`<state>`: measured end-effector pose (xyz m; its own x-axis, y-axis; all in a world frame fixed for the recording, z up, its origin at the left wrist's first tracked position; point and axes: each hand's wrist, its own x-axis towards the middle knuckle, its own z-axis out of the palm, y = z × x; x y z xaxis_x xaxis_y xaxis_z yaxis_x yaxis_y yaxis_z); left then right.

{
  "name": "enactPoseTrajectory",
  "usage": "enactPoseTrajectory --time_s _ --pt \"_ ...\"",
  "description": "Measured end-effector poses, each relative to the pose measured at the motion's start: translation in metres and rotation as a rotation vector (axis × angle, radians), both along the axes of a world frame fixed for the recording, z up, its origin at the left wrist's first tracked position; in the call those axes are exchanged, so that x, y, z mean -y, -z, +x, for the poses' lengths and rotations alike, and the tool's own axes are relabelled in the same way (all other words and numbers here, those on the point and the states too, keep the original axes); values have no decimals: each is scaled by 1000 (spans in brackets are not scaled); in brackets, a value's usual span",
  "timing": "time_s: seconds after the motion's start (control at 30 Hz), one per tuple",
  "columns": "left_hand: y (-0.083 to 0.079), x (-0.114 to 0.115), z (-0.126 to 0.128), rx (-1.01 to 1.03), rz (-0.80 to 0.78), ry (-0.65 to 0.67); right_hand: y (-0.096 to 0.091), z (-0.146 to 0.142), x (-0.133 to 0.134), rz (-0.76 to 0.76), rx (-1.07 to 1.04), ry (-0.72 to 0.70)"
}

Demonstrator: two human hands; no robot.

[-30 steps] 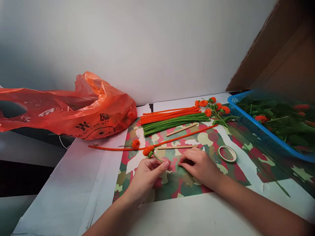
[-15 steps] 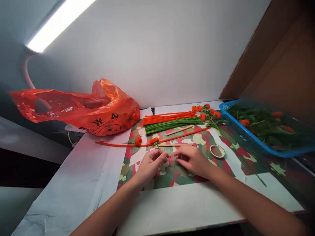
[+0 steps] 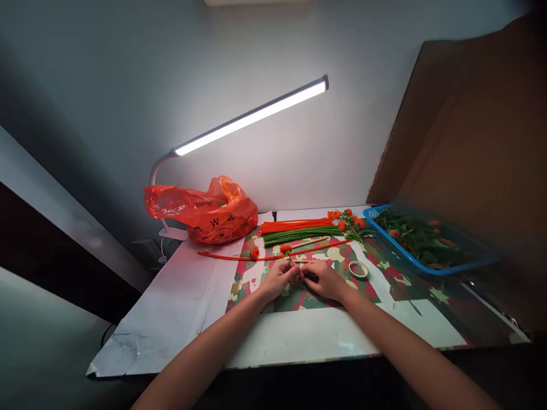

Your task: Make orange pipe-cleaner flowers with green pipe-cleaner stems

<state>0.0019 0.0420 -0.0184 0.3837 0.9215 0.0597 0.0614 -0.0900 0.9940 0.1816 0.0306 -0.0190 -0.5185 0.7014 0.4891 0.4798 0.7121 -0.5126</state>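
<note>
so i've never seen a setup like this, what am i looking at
There's no machine here: a person works bare-handed, filmed by a head-worn camera looking forward and down. The left hand holds a fuzzy orange flower by its stem; the right hand is close beside it, its grip too small to make out. On the table beyond lie orange pipe cleaners and green pipe cleaners, with a tape roll to the right. A red plastic bag sits at left, a blue basket at right.

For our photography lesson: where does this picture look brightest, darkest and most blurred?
Head view: brightest at the glaring lamp; same head view: nearly black below the table; head view again: the blue basket smears toward its right end.
</note>
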Motion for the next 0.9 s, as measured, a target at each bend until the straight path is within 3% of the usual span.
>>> enactPoseTrajectory --time_s 0.13,0.33,0.53,0.7,0.8,0.9 --pt "0 0 0 -6 28 -1 -6 -1 5 -14 -40 18" --pt "8 1 0 -54 13 58 -5 9 1 -122 -172 186" --pt "2 10 0 -115 56 118 -8 13 3 -222 -284 230" --pt "1 13 -1 -304 305 205 -16 11 12 -460 -562 105" --pt "3 13 0 -356 367 232 -17 9 16 -548 -643 88" --pt "2 14 1 -366 366 232 -15 9 18 -485 -594 120"
